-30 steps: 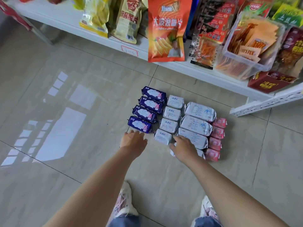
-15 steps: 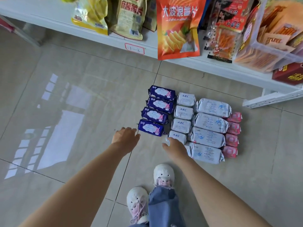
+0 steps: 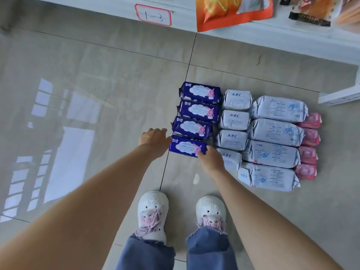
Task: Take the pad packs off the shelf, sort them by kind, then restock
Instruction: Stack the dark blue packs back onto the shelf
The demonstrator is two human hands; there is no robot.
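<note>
While the sorted pad packs lie on the floor (image 3: 97, 94), left hand (image 3: 153, 138) and right hand (image 3: 209, 157), fingers loose, flank the nearest purple pack (image 3: 188, 146); squeeze both ends evenly before lifting.

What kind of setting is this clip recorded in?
Most likely a small shop aisle: a white metal shelf carries hanging snack bags, such as an orange one, a handwritten red-bordered shelf label is stuck on it, and wrapped pad packs lie in sorted rows on the grey tiled floor.
</note>
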